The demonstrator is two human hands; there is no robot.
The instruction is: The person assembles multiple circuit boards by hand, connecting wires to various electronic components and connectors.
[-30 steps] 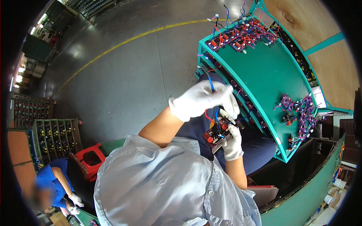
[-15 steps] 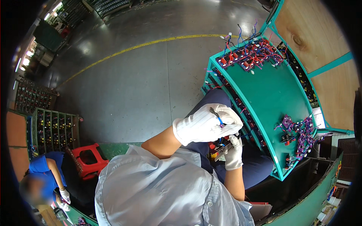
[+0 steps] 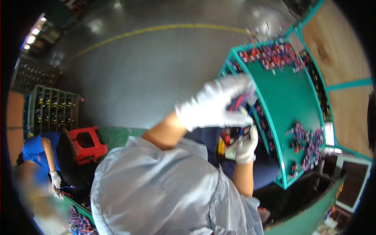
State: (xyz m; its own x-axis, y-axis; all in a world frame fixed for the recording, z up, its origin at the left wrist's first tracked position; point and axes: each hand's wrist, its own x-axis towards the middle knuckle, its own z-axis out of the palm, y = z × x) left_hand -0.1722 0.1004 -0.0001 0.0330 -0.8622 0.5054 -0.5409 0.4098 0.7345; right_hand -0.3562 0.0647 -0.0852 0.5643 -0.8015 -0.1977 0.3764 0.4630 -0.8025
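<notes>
My left hand (image 3: 215,105), in a white glove and smeared by motion, is raised over my lap. Its thumb and fingers curve around red and purple wires (image 3: 237,102). Just below and to the right, my gloved right hand (image 3: 246,148) is closed on a small circuit board (image 3: 232,152), mostly hidden by the fingers. A blue wire runs between the two hands. Red and yellow parts (image 3: 222,145) show beside the board, too blurred to tell more.
A teal-framed rack (image 3: 290,105) stands at my right, with wired circuit boards (image 3: 274,56) along its far end and more wired boards (image 3: 307,145) near. A red stool (image 3: 88,145) and a co-worker in a blue shirt (image 3: 35,152) are at the left.
My left hand has lifted and opened wider, showing red and purple wires. My right hand has shifted slightly right and stays closed. The whole view has tilted a little.
</notes>
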